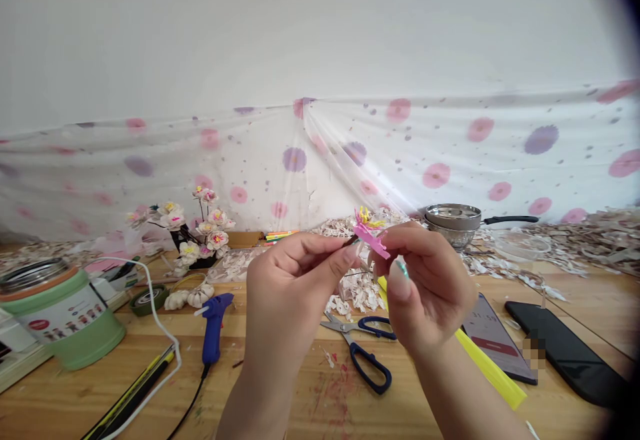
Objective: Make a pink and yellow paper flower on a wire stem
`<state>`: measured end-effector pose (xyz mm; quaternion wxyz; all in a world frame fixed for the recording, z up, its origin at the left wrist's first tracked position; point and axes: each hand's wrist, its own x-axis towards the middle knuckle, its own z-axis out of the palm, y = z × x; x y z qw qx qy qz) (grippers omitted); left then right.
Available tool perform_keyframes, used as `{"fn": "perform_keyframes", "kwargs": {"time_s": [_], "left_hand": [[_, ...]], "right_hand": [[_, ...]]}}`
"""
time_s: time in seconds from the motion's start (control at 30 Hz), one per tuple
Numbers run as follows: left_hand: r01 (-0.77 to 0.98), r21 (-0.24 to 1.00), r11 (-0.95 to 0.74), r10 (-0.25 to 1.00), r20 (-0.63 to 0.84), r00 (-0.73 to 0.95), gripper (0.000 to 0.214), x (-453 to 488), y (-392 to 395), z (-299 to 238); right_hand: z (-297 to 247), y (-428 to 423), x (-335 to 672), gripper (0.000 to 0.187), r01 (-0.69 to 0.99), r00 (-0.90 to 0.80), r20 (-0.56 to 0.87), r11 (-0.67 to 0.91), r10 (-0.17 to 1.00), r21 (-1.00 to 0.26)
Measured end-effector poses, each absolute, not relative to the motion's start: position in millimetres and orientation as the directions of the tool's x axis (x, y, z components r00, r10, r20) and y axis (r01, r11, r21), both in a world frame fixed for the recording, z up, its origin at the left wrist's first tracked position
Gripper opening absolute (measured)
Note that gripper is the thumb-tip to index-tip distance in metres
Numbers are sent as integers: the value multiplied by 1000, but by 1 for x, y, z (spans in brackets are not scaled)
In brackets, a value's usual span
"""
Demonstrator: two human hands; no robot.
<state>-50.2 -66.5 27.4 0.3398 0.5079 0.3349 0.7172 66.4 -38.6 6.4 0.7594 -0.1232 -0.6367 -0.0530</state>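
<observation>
My left hand (295, 287) is closed in a pinch on a thin dark stem, most of it hidden by the fingers. At the stem's tip are yellow stamen-like threads (371, 219) and a pink fringed strip (370, 237). My right hand (425, 287) is curled at the strip's right end, its fingers seeming to grip that end; the exact contact is partly hidden. Below the hands, scissors (367, 343) with dark blue handles lie spread on the wooden table (280, 400). A blue glue gun (214, 327) stands left of my left hand.
Handmade white-pink flowers (203, 233) stand at the back left, with a green container (75, 320) in front. Pale shavings (357, 290) cover the table's rear. Metal bowls (454, 220), a yellow strip (490, 370) and two phones (500, 340) are on the right. A white cable (163, 327) crosses the left.
</observation>
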Motion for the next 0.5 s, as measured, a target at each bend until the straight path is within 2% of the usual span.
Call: {"fn": "perform_keyframes", "kwargs": {"time_s": [0.1,0.2,0.33,0.5], "left_hand": [[-152,817,-556,819,506,-270,8,-49,-68,27],[-134,813,-567,809,519,-276,7,-48,-68,27],[-135,814,-564,815,524,-249,7,-48,-66,26],[-230,839,-493,869,467,-163,9,-51,-66,27]], "right_hand": [[10,-40,65,16,282,154,988,958,10,-54],[10,-40,65,3,313,121,993,950,-12,-26],[4,-40,69,15,285,164,986,957,0,-47],[1,-34,73,14,307,146,989,952,-30,-17]]}}
